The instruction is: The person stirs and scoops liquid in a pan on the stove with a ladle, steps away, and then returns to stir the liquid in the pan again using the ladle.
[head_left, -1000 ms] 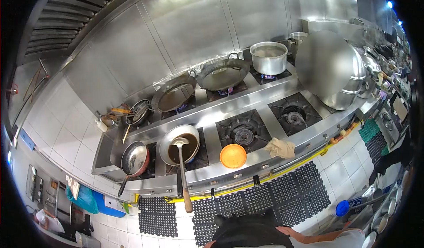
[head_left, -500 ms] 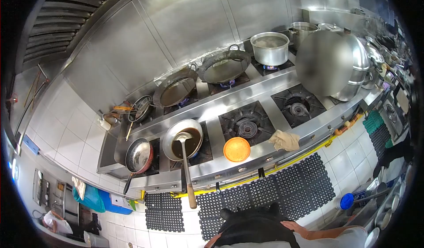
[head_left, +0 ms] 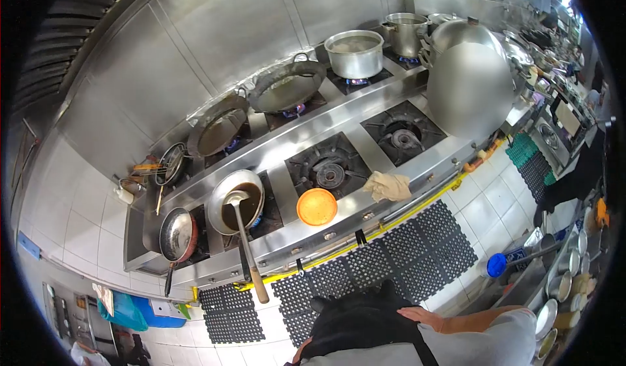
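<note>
My right hand (head_left: 419, 316) lies against the side of the black apron (head_left: 368, 323) at my waist, fingers flat and holding nothing. Of my left hand (head_left: 301, 351), only a sliver of skin shows beside the apron, its fingers hidden. In front of me, a wok (head_left: 225, 204) with brown liquid sits on a burner. A ladle (head_left: 236, 198) with a wooden handle rests in it, the handle sticking out past the stove's front edge. An orange bowl (head_left: 317, 207) and a beige cloth (head_left: 387, 187) lie on the stove's front rim, both untouched.
A frying pan (head_left: 178, 235) sits left of the wok. Behind are two dark woks (head_left: 287, 89) and a large pot (head_left: 354, 56) over blue flames. A blurred patch covers part of a big steel pot (head_left: 466, 34). Black mats (head_left: 417, 255) cover floor tiles; pans line the right side.
My view has turned to the right, so the stove and its pans appear shifted left. My right hand stays against the apron, and more of the right arm shows.
</note>
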Demonstrator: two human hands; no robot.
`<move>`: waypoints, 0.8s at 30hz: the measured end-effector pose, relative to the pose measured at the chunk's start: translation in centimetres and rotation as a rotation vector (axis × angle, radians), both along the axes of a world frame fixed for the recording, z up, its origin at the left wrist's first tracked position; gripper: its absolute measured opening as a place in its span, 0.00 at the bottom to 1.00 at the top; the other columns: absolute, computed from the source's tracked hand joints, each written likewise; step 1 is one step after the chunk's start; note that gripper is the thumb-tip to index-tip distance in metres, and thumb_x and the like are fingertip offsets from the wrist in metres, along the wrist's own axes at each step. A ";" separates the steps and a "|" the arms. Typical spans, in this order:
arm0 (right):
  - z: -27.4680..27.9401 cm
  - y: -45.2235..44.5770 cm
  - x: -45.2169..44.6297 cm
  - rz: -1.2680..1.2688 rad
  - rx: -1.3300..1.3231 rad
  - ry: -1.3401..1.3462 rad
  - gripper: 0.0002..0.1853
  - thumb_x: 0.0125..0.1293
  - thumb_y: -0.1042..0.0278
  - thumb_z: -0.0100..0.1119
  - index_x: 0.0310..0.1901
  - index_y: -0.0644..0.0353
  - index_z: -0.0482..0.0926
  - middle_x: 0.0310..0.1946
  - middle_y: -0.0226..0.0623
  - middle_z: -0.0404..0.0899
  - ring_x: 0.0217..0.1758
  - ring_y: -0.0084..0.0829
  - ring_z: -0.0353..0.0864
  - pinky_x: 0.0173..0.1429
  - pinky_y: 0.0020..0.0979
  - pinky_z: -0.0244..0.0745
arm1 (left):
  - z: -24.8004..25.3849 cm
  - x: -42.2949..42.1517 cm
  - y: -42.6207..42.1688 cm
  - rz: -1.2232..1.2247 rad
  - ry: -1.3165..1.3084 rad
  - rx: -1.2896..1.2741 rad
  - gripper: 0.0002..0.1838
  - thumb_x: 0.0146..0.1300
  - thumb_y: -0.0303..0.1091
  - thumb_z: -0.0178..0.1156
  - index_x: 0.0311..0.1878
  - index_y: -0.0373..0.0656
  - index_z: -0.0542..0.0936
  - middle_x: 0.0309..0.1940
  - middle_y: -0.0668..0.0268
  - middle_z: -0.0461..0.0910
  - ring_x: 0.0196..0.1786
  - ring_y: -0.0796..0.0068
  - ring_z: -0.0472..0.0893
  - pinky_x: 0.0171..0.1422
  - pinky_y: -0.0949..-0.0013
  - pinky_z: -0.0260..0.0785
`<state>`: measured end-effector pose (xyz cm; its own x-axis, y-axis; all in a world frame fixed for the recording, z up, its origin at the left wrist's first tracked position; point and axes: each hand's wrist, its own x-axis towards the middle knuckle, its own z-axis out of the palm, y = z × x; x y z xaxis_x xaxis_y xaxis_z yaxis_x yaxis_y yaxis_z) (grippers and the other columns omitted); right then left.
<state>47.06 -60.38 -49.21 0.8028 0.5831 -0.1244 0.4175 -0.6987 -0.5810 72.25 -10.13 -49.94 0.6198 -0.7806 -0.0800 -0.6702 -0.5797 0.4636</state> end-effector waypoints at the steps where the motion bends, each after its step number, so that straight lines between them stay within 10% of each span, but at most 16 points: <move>1: -0.9 0.1 -0.1 -0.041 0.172 0.023 0.49 0.62 0.56 0.58 0.78 0.62 0.41 0.81 0.41 0.40 0.81 0.42 0.47 0.80 0.40 0.47 | -0.1 -0.4 -0.1 -0.009 0.014 -0.003 0.28 0.69 0.33 0.48 0.72 0.36 0.63 0.66 0.48 0.70 0.63 0.52 0.75 0.66 0.56 0.67; 8: -0.1 0.8 -0.1 -0.125 0.490 0.207 0.55 0.52 0.59 0.63 0.79 0.61 0.42 0.81 0.38 0.42 0.81 0.42 0.48 0.80 0.40 0.49 | -1.3 -4.7 -0.7 -0.020 0.112 -0.031 0.28 0.69 0.33 0.48 0.72 0.36 0.63 0.66 0.48 0.70 0.63 0.52 0.74 0.67 0.56 0.66; 11: -0.4 0.8 -0.5 -0.049 0.237 -0.050 0.56 0.49 0.59 0.62 0.78 0.61 0.41 0.81 0.37 0.42 0.81 0.40 0.48 0.80 0.38 0.50 | -1.6 -6.3 -0.7 -0.003 0.137 -0.046 0.28 0.69 0.34 0.48 0.72 0.36 0.63 0.65 0.48 0.70 0.63 0.52 0.74 0.67 0.56 0.66; 13: -2.2 1.3 -1.1 0.112 -0.684 -0.507 0.56 0.49 0.59 0.61 0.78 0.63 0.41 0.81 0.37 0.41 0.81 0.40 0.47 0.80 0.38 0.49 | -1.9 -7.0 -0.9 0.007 0.149 -0.059 0.28 0.69 0.34 0.48 0.72 0.36 0.63 0.65 0.48 0.70 0.63 0.51 0.74 0.67 0.56 0.66; 17: -2.0 1.1 -1.5 -0.004 0.032 -0.029 0.53 0.53 0.59 0.59 0.78 0.65 0.42 0.81 0.37 0.40 0.81 0.39 0.47 0.81 0.37 0.48 | -2.3 -8.2 -1.2 0.017 0.178 -0.078 0.29 0.69 0.34 0.48 0.72 0.36 0.63 0.65 0.48 0.70 0.63 0.51 0.74 0.68 0.56 0.66; 20: -0.5 1.6 -1.5 -0.017 -0.043 -0.046 0.50 0.57 0.61 0.57 0.77 0.66 0.42 0.81 0.36 0.41 0.80 0.38 0.48 0.81 0.36 0.48 | -2.7 -9.0 -1.6 0.015 0.206 -0.092 0.29 0.69 0.34 0.48 0.72 0.36 0.63 0.65 0.48 0.70 0.63 0.51 0.74 0.68 0.56 0.66; 22: -0.3 1.9 -1.7 0.207 -0.752 -0.362 0.48 0.58 0.59 0.56 0.77 0.66 0.45 0.80 0.37 0.43 0.80 0.38 0.48 0.82 0.35 0.46 | -3.0 -9.7 -1.9 0.016 0.226 -0.100 0.29 0.69 0.34 0.48 0.72 0.36 0.63 0.65 0.47 0.70 0.63 0.51 0.74 0.68 0.56 0.65; 24: -0.6 2.1 -1.8 0.193 -0.768 -0.375 0.42 0.62 0.64 0.50 0.77 0.61 0.47 0.80 0.33 0.44 0.80 0.34 0.49 0.82 0.31 0.49 | -3.1 -10.4 -2.1 0.019 0.244 -0.109 0.29 0.69 0.34 0.48 0.72 0.36 0.63 0.65 0.47 0.70 0.63 0.51 0.74 0.68 0.56 0.65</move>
